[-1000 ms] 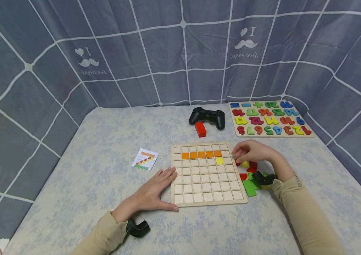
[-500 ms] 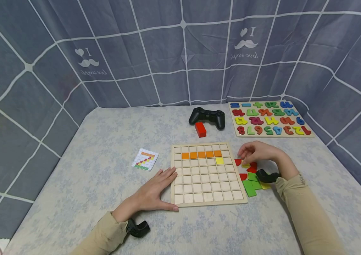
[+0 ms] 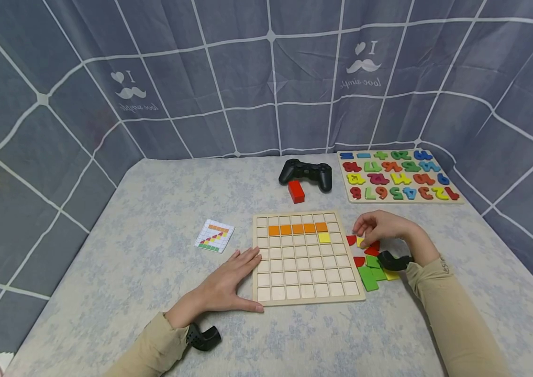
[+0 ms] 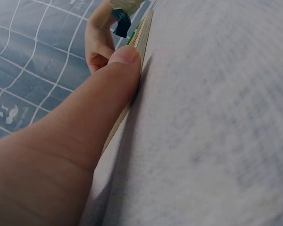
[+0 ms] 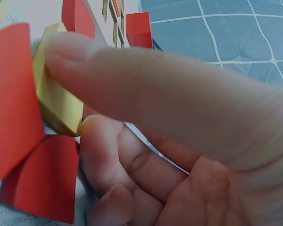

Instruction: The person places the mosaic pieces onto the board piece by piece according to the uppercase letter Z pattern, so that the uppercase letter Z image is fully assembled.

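My left hand (image 3: pixel 229 281) lies with spread fingers along the left side of a wooden grid board (image 3: pixel 297 278), thumb at its near corner. On the board sit a row of orange square tiles (image 3: pixel 297 229) and a single yellow tile (image 3: pixel 324 238). Right of the board, my right hand (image 3: pixel 379 226) pinches a loose yellow tile (image 5: pixel 61 103); in the right wrist view the thumb lies across it and the index fingertip meets its lower end. Red quarter-round tiles (image 5: pixel 49 176) lie close around it. Green tiles (image 3: pixel 368 278) lie nearer me, below the right wrist.
A pattern card (image 3: pixel 215 235) lies left of the board. Behind the board are a red block (image 3: pixel 296 191) and a black game controller (image 3: pixel 306 173). A number puzzle board (image 3: pixel 398 178) stands at the back right, and a grid-patterned curtain (image 3: pixel 229 78) surrounds the table.
My right hand has moved right, away from the board's edge, and down to the loose yellow tile among the red ones. The left hand keeps its place.
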A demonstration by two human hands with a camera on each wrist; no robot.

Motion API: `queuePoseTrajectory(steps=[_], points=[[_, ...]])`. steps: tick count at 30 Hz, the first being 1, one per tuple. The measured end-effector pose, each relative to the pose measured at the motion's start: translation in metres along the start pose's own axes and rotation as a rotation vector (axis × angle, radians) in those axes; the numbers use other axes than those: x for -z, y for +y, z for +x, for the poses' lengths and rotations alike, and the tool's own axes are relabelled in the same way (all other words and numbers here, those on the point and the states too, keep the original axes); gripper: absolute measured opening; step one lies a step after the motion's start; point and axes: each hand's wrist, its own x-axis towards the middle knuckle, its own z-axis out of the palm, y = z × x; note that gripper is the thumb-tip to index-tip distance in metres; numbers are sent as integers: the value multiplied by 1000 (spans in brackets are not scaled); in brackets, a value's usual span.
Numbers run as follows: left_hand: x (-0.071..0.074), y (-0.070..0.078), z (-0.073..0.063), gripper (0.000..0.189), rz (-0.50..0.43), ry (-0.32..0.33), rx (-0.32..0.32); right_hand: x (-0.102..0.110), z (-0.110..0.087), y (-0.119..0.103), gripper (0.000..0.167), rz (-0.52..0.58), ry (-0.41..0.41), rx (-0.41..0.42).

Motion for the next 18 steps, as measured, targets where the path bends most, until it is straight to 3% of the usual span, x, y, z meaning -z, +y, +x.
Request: queuePoseTrajectory(steps=[9,18], points=[[0,1,0,108,3,3,0,1,-4,-7,29,-45,47,-58],[0,1,0,108,-3,-1,3,1,-6,-7,28,-72,57,-30]])
